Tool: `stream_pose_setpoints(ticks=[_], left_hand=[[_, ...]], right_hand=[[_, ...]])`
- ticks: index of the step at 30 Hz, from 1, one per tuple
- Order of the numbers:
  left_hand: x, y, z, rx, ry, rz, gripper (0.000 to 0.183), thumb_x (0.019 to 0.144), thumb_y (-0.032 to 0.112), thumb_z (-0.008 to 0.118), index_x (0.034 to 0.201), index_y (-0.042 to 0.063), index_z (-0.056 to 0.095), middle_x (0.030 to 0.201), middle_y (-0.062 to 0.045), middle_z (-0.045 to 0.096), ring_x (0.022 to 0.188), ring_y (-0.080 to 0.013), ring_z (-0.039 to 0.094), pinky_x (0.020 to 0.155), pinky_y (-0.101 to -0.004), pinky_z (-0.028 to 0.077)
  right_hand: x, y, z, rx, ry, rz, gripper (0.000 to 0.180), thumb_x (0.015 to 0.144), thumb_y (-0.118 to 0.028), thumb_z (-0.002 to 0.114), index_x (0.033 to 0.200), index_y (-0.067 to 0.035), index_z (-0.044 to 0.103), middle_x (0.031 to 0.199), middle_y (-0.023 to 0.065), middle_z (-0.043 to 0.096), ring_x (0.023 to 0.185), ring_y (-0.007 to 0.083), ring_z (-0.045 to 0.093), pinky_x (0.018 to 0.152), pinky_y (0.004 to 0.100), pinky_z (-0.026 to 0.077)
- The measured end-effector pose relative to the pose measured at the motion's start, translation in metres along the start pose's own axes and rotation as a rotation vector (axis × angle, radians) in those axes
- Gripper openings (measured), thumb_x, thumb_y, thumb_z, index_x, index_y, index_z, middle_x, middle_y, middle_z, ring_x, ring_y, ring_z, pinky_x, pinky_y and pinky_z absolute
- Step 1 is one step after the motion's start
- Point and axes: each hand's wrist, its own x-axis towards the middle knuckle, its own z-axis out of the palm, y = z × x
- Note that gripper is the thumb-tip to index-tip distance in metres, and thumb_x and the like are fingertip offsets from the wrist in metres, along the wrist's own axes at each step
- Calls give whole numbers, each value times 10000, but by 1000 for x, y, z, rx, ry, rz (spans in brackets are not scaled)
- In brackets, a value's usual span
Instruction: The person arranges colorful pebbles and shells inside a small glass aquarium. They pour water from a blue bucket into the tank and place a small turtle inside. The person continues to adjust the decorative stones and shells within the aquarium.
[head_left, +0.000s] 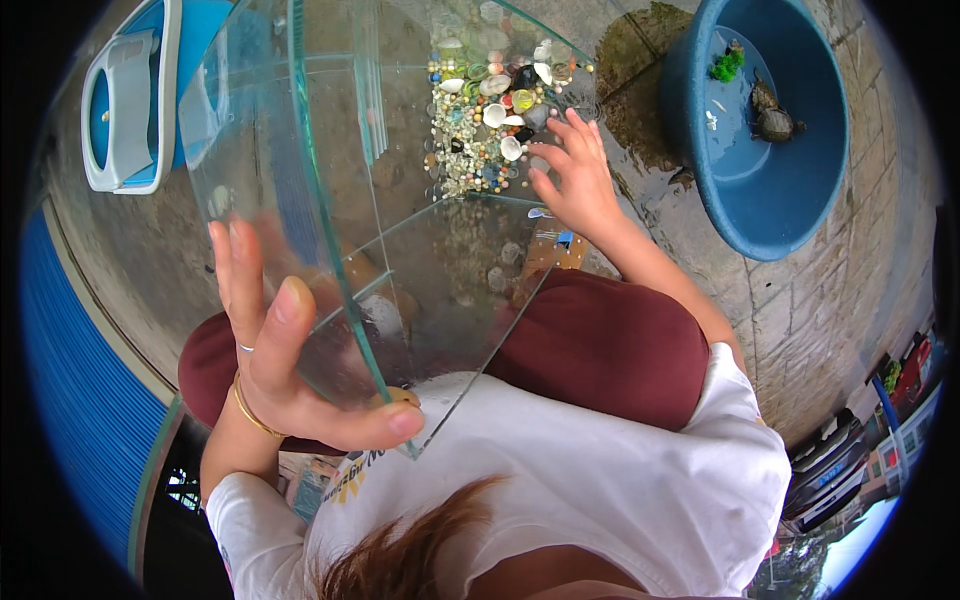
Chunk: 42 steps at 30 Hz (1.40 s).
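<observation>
A clear glass tank (442, 247) stands tilted in front of me. My left hand (277, 360) steadies it at the near left, thumb on the rim edge and fingers spread along the side pane. Small beads and pebbles (469, 150), with white shells (494, 115) and dark stones among them, lie in a band at the tank's right side. My right hand (577, 169) is beside that band, its fingers spread and fingertips at the stones; whether they touch the glass or the stones cannot be told. It holds nothing visible.
On the right, a blue plastic basin (679, 127) holds two turtles (774, 124), a green plant piece (726, 67) and small white bits. The paving (637, 112) beside it is wet. A white and blue plastic container (169, 90) sits at the upper left, above a blue corrugated panel (82, 382).
</observation>
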Motion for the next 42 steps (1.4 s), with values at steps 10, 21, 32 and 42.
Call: stream_pose_setpoints(ticks=[10,21,32,42], left_hand=[[-3,0,0,-2,-1,-14,855,790,626,649,1472,198,362,1517,-193,259,1357,-559,253,1090,-696,132],[-6,0,1,-16,3,-44,847,793,626,646,1472,210,356,1518,-196,251,1357,-560,251,1088,-697,138],[-7,-1,2,-30,5,-44,840,797,625,642,1472,221,350,1519,-198,244,1356,-562,250,1086,-698,144],[-9,-2,1,-37,7,-53,833,800,625,639,1472,231,345,1520,-201,237,1355,-563,248,1085,-699,149]], right_hand=[[54,-15,7,-352,-54,-231,479,760,-148,693,1220,-118,562,1318,116,473,1264,336,402,1009,471,360],[45,-20,-5,559,-684,-58,293,905,-194,620,1165,-59,632,1143,119,622,1069,308,588,908,409,472],[79,6,23,-442,-76,-364,191,806,-210,690,983,-163,637,964,10,528,948,235,501,796,372,398],[48,-8,-6,408,-738,-54,176,867,-274,653,928,-116,696,840,94,675,810,280,632,707,413,475]])
